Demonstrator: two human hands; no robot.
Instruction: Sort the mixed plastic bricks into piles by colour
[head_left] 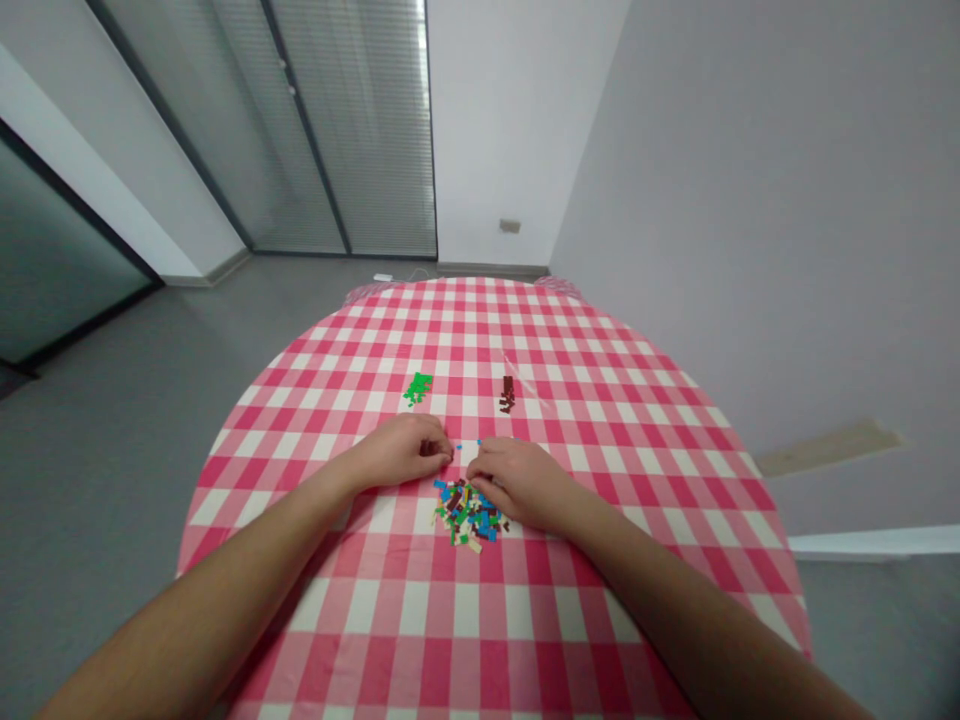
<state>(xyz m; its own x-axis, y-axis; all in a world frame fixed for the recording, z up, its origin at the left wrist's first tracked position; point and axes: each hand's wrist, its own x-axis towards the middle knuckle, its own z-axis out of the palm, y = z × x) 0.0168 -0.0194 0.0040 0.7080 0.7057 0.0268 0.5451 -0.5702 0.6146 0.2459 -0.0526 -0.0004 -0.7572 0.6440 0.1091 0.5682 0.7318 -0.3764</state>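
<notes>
My left hand rests on the pink-and-white gingham tablecloth with its fingers curled down, just above a loose pile of small multicoloured plastic bricks. My right hand lies close beside it, its fingertips curled at the top edge of the pile. Any small piece inside either hand is hidden. Farther out, a small group of green bricks lies on the cloth. To its right is a narrow stack or row of dark brown bricks. Several tiny blue pieces lie between my fingertips.
The cloth covers a round table and hangs over its edge. Around it is a grey floor, with a pale wall on the right. Glass panels with blinds stand behind, and a small white object lies on the floor near the wall.
</notes>
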